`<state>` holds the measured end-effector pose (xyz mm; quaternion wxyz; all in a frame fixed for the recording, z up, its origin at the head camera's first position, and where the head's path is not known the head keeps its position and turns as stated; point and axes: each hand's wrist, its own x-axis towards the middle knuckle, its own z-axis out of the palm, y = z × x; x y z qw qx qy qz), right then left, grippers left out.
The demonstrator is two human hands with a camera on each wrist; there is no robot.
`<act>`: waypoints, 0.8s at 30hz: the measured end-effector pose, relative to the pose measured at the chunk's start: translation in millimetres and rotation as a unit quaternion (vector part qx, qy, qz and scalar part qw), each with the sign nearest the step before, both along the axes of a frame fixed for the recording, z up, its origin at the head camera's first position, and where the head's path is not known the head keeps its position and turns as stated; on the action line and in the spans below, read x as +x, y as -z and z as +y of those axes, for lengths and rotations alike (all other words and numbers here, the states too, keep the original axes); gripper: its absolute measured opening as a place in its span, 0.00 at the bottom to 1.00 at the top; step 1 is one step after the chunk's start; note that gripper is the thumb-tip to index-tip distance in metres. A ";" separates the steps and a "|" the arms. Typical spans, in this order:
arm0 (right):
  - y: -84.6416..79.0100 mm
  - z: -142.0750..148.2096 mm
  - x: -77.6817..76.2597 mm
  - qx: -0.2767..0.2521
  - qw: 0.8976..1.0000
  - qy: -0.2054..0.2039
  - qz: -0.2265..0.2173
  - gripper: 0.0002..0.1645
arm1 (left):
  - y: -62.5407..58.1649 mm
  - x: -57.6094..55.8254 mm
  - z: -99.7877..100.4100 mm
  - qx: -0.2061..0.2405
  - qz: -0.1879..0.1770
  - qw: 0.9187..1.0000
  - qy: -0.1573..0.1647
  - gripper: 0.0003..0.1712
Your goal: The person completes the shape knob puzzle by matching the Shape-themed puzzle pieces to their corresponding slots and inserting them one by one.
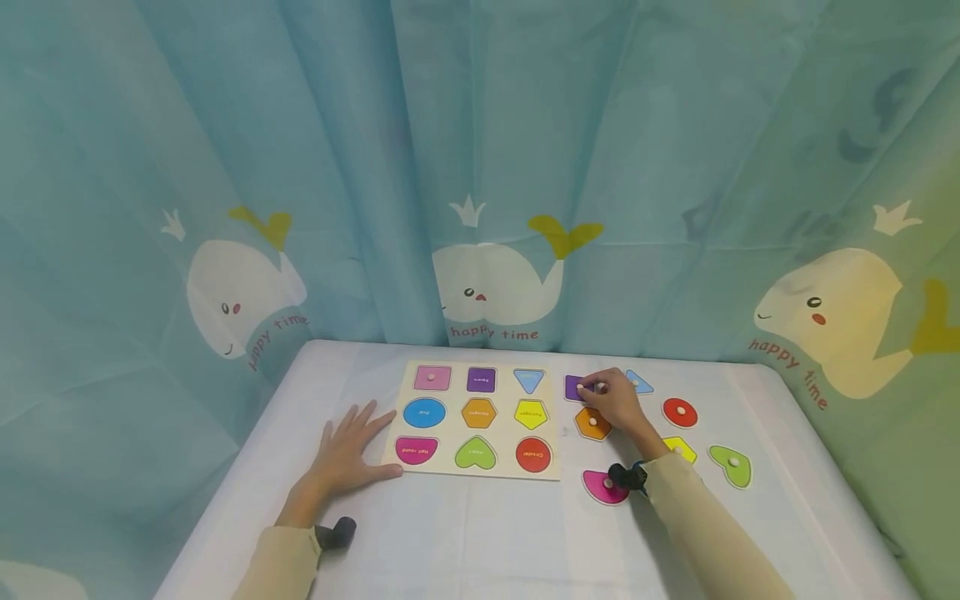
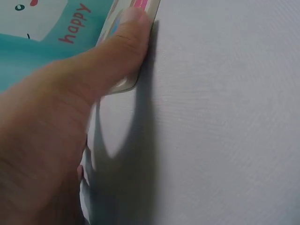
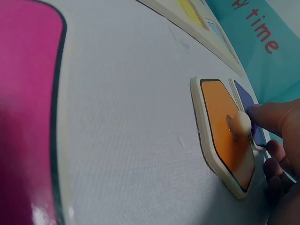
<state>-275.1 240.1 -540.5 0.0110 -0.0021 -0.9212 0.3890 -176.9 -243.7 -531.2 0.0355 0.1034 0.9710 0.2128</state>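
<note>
My left hand (image 1: pixel 341 454) lies with fingers spread at the left side of a shape puzzle board (image 1: pixel 504 433). In the left wrist view, the thumb (image 2: pixel 126 40) rests on the board's corner. My right hand (image 1: pixel 621 406) pinches the knob of a purple square piece (image 1: pixel 570 389), just right of the board. Right in front of that piece lies an orange hexagon piece (image 3: pixel 220 122), knob up. On the board, a pink rectangle piece (image 1: pixel 422 383) with a knob sits in its place; the other printed shapes show bare.
Around the right arm lie a light blue triangle (image 1: pixel 641 386), red circle (image 1: pixel 671 419), yellow pentagon (image 1: pixel 687 455), green heart (image 1: pixel 741 475) and magenta half round (image 1: pixel 595 483), all knobbed. The right wrist partly covers a blue piece. A whale-print curtain (image 1: pixel 360 167) hangs behind the table (image 1: pixel 480 542).
</note>
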 end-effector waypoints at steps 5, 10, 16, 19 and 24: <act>-3.4 -0.6 1.0 -0.001 1.000 0.002 0.002 0.12 | -2.3 0.0 2.1 -0.014 -0.005 1.000 0.002 0.55; -11.7 -1.7 1.7 -0.015 1.000 0.009 -0.001 0.13 | -4.7 0.0 2.1 -0.025 0.008 1.000 -0.002 0.56; -20.9 -6.7 0.4 -0.033 0.999 0.013 0.002 0.13 | -4.5 -0.9 1.7 -0.022 0.016 1.000 -0.006 0.55; -24.2 -10.7 0.4 -0.033 0.999 0.013 0.013 0.12 | -3.7 -0.3 1.4 -0.019 0.013 1.000 -0.007 0.55; -27.6 -20.0 0.6 -0.044 0.999 0.006 0.031 0.12 | -1.9 0.7 1.3 -0.018 0.015 1.000 -0.007 0.55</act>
